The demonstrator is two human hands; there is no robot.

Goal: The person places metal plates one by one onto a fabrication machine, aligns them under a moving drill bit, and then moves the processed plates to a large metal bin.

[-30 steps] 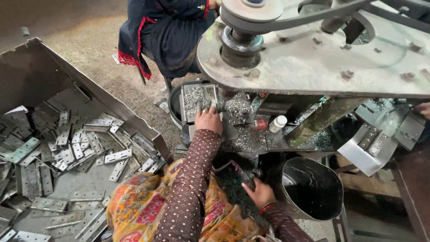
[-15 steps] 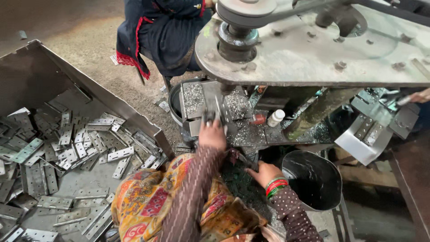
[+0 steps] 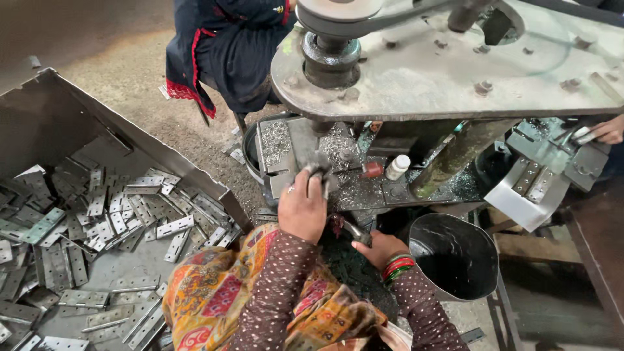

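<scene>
Left hand (image 3: 302, 208): fingers clenched round a dark grey metal piece (image 3: 318, 168), pressed onto the swarf-strewn steel machine bed (image 3: 354, 188). Right hand (image 3: 380, 247), lower and to the right: fingers closed on a dark metal handle (image 3: 354, 231). Just beyond the left fingers: small white plastic bottle (image 3: 397, 167) and red cap (image 3: 373, 170) on the bed. Overhead: heavy grey steel plate with belt pulley (image 3: 338, 13). Right of the right hand: dark round metal bucket (image 3: 455, 257). Far left: grey sheet-metal bin (image 3: 45, 117) of flat silver hinge plates (image 3: 117, 221). Concrete floor (image 3: 123, 52), gritty. Second person's hand (image 3: 611, 130) at far right.
</scene>
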